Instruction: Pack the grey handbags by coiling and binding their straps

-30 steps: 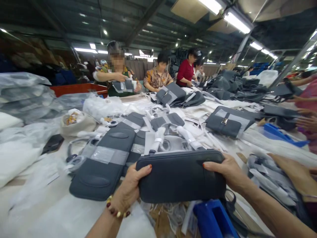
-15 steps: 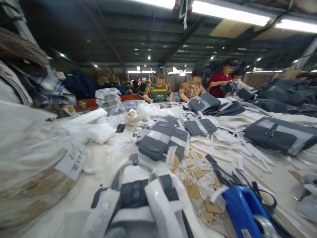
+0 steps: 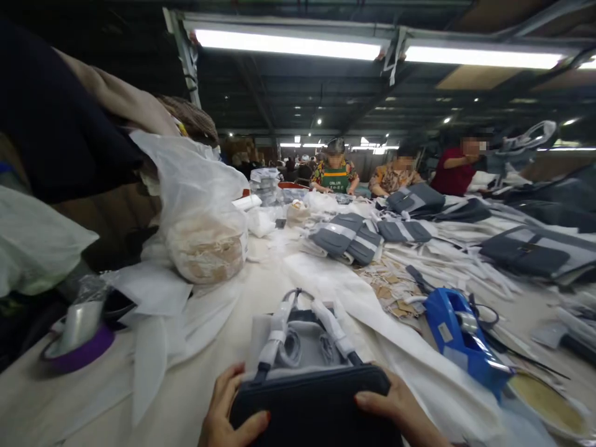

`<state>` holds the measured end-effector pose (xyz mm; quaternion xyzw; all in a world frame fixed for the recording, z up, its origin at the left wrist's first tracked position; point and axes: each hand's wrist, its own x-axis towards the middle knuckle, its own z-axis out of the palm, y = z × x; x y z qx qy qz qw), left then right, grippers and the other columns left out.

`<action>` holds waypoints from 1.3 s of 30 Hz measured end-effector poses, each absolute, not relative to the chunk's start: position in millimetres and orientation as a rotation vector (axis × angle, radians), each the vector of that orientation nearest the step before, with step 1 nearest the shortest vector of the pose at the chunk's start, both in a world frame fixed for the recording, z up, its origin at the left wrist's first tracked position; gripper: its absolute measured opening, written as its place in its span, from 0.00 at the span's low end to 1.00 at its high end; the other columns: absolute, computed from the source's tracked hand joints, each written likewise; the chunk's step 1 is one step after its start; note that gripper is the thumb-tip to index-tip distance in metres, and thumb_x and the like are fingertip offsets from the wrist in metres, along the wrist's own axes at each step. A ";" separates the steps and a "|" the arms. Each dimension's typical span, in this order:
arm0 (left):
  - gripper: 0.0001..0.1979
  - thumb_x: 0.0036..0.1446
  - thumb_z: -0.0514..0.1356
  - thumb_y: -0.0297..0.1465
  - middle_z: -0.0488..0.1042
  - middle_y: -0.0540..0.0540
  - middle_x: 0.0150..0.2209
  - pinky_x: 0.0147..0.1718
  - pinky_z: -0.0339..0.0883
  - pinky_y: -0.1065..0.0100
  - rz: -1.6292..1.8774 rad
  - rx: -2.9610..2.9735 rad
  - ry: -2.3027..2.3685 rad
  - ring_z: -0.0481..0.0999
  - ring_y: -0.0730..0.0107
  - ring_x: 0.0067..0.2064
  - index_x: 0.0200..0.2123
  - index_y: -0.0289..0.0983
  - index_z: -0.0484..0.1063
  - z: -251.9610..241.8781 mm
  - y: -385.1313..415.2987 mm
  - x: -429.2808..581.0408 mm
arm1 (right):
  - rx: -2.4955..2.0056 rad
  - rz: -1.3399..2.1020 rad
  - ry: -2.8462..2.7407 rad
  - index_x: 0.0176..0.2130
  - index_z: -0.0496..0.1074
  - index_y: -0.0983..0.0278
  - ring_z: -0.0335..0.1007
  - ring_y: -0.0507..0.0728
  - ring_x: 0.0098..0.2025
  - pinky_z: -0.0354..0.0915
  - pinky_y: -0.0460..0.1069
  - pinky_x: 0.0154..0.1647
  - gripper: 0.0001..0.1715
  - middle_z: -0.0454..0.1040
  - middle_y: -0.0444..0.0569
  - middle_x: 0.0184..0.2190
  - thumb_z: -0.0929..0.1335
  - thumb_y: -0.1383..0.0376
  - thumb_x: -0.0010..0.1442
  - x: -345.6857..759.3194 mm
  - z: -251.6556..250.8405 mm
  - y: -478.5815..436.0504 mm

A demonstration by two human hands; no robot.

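Observation:
A dark navy bag [image 3: 311, 403] stands at the near edge of the table, its lower part cut off by the frame. My left hand [image 3: 228, 410] grips its left side, thumb on the near face and fingers behind. On the right side my right hand [image 3: 395, 403] holds it the same way. Two carry handles [image 3: 279, 323], wrapped in white padding, lie beyond the bag's top edge. Coiled straps [image 3: 291, 347] and a grey panel rest between the handles.
A blue tape dispenser [image 3: 460, 335] and a round tin [image 3: 547, 400] sit to the right. Brown tags [image 3: 391, 292] and several grey bags [image 3: 344, 233] lie beyond. At left are a clear plastic sack [image 3: 209, 242] and a purple tape ring [image 3: 84, 347]. Co-workers [image 3: 335, 174] work across the table.
The view has swung left and drawn back. Both my hands have come into view holding the dark bag. A co-worker in red now has a bag raised at the far right.

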<state>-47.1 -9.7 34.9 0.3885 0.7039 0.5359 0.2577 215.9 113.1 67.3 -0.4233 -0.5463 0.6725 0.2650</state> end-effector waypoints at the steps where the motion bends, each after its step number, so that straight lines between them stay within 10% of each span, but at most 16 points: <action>1: 0.30 0.37 0.65 0.46 0.71 0.44 0.48 0.50 0.64 0.59 1.443 1.106 1.876 0.70 0.51 0.50 0.44 0.39 0.70 39.3 -7.5 -46.4 | -1.153 1.802 -1.489 0.32 0.70 0.64 0.69 0.58 0.33 0.64 0.49 0.34 0.26 0.74 0.45 0.27 0.74 0.51 0.36 217.0 69.3 113.1; 14: 0.25 0.41 0.63 0.47 0.75 0.49 0.32 0.36 0.67 0.65 1.118 1.181 1.764 0.75 0.59 0.35 0.40 0.38 0.67 59.7 -5.4 -48.9 | -1.286 1.423 -1.647 0.46 0.71 0.66 0.68 0.64 0.46 0.60 0.59 0.49 0.37 0.74 0.54 0.43 0.61 0.40 0.52 226.6 81.2 132.7; 22: 0.32 0.43 0.58 0.49 0.71 0.39 0.44 0.37 0.68 0.64 1.285 0.914 1.975 0.72 0.59 0.42 0.47 0.33 0.66 67.6 40.3 -86.2 | -1.230 1.383 -1.696 0.41 0.71 0.66 0.69 0.60 0.40 0.64 0.52 0.41 0.25 0.74 0.51 0.37 0.70 0.55 0.46 199.6 37.6 200.0; 29: 0.18 0.47 0.57 0.46 0.72 0.50 0.24 0.28 0.64 0.69 1.108 1.000 1.968 0.71 0.65 0.29 0.29 0.37 0.67 47.0 99.5 -83.4 | -1.269 1.337 -1.858 0.33 0.70 0.62 0.62 0.53 0.29 0.59 0.48 0.31 0.15 0.66 0.42 0.26 0.65 0.54 0.54 181.7 26.5 213.0; 39: 0.17 0.47 0.56 0.46 0.68 0.53 0.21 0.24 0.58 0.71 0.894 0.925 1.957 0.65 0.69 0.25 0.24 0.37 0.65 36.9 105.4 -81.4 | -1.482 1.360 -1.702 0.22 0.58 0.60 0.56 0.53 0.26 0.53 0.47 0.25 0.20 0.59 0.41 0.21 0.60 0.49 0.54 162.7 20.3 218.8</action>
